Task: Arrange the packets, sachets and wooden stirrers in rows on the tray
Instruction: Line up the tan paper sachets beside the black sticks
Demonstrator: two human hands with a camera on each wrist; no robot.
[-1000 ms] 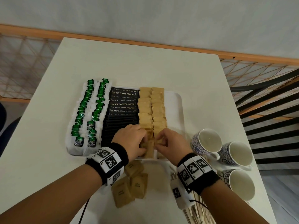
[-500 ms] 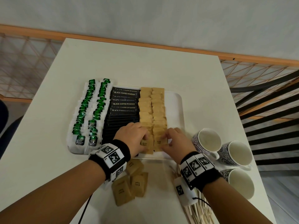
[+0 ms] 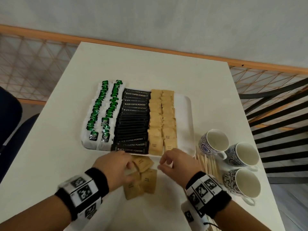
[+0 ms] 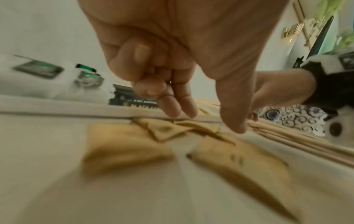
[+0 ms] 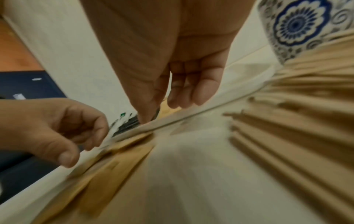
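Both grips are released: the left hand (image 3: 115,165) and right hand (image 3: 176,162) hover with loosely curled fingers, grasping nothing, over the loose tan paper sugar sachets (image 3: 143,177) on the white tabletop (image 3: 50,155), just before the white rectangular tray (image 3: 185,114). Filling the sugar rows seems the step in hand; next, pinch one sachet. They lie flat, skewed, long axes pointing variously.

Rowed sachets fill the tray (image 3: 186,114); brown packets (image 3: 141,179) and stirrers (image 3: 210,164) lie outside.
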